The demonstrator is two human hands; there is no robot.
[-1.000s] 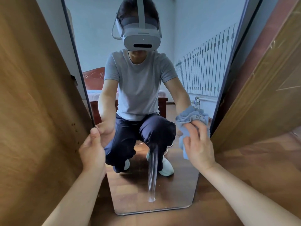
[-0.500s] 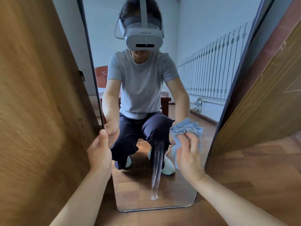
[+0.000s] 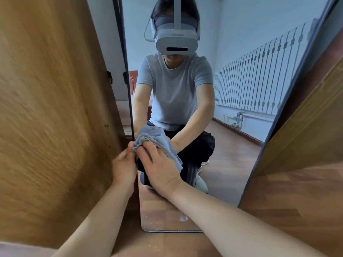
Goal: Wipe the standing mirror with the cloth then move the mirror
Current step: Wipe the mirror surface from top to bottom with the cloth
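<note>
A tall standing mirror (image 3: 232,164) with a thin dark frame stands on the floor in front of me, between two wooden panels. My left hand (image 3: 124,166) grips its left edge low down. My right hand (image 3: 159,167) presses a crumpled light blue cloth (image 3: 154,139) flat against the glass, right beside the left hand at the mirror's left edge. A wet streak and a drip mark (image 3: 182,217) show on the lower glass. The mirror reflects a crouching person with a headset.
A big wooden panel (image 3: 52,108) stands close on the left, with small screws near its edge. Another wooden panel (image 3: 311,117) leans on the right. Brown wood-pattern floor (image 3: 278,210) lies below. The reflection shows a white radiator and a blue wall.
My right hand has slid the cloth across the glass from the mirror's right side to its left edge, next to my left hand. The view has shifted so the mirror sits further right.
</note>
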